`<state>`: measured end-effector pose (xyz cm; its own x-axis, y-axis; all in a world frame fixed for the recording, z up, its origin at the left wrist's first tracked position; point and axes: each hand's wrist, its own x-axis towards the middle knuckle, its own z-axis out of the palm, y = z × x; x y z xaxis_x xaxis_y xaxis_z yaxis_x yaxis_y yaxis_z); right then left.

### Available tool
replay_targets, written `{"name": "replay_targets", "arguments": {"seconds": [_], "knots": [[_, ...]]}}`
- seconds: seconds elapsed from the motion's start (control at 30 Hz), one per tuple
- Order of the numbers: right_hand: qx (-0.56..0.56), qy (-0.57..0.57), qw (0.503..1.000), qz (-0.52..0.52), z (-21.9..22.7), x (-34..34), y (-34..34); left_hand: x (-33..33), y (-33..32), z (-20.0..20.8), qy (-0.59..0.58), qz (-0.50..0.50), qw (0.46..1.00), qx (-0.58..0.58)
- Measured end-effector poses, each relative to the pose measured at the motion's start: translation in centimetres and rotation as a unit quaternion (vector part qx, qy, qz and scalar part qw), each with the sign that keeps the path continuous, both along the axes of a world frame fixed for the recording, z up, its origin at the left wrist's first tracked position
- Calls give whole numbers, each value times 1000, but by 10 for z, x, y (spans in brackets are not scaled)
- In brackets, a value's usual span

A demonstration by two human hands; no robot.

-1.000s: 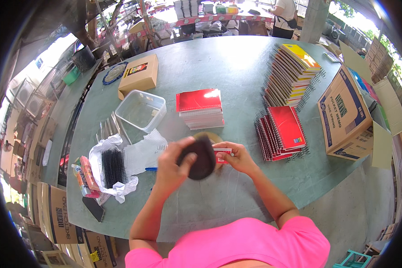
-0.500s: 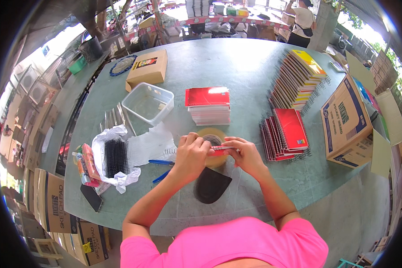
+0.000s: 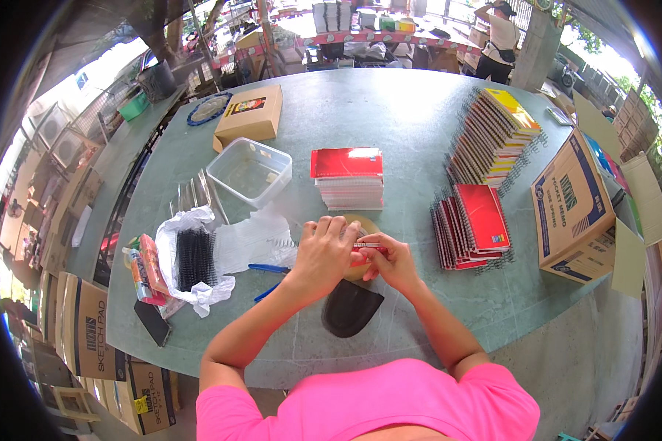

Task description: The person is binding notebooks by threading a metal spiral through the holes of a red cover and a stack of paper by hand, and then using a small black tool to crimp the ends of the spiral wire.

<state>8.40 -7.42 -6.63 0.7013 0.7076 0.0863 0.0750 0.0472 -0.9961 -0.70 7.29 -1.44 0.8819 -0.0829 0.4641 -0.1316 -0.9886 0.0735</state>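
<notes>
Between both hands, above the near middle of the table, is a small red notebook [image 3: 359, 256], seen edge-on and mostly covered by fingers. My left hand [image 3: 322, 253] is closed over its left end, fingers bent along the top. My right hand [image 3: 392, 263] pinches the right end between thumb and fingers. Beneath them lies a yellowish round roll [image 3: 360, 273], partly hidden. A black rounded pad [image 3: 351, 307] lies just nearer. Blue-handled pliers [image 3: 269, 268] rest by my left wrist, and a dark wire coil [image 3: 284, 242] sticks out beside my left hand.
A stack of red-covered pads [image 3: 347, 163] stands ahead. To the right are red spiral notebooks [image 3: 481, 217], yellow ones [image 3: 509, 110] and an open carton [image 3: 574, 206]. Leftward are a clear plastic tub [image 3: 250, 173], black coils in white paper [image 3: 196, 259] and a phone [image 3: 153, 322].
My left hand has shifted right along the notebook, covering more of it. My right hand has moved slightly left and down, its fingers curling closer. The whole view has shifted slightly.
</notes>
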Motion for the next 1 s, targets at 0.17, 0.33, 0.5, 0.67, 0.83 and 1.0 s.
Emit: {"name": "replay_targets", "arguments": {"seconds": [0.17, 0.33, 0.5, 0.67, 0.83, 1.0], "knots": [[46, 19, 999, 4, -11, 0, -1, 0, 8, 7, 59, 8, 997, 48], [98, 4, 994, -52, -12, -2, 3, 4, 2, 1, -17, -15, 1000, 19], [62, -50, 996, -27, -23, 4, 2, 8, 1, 5, 49, -15, 999, 12], [94, -15, 995, -43, -19, -4, 1, 7, 1, -3, 27, -34, 999, -10], [94, 24, 994, -46, -30, -4, -2, 12, 7, 7, 64, -54, 996, -4], [87, -10, 995, -45, -21, -5, 0, 8, 13, 8, 91, -44, 995, 23]]}}
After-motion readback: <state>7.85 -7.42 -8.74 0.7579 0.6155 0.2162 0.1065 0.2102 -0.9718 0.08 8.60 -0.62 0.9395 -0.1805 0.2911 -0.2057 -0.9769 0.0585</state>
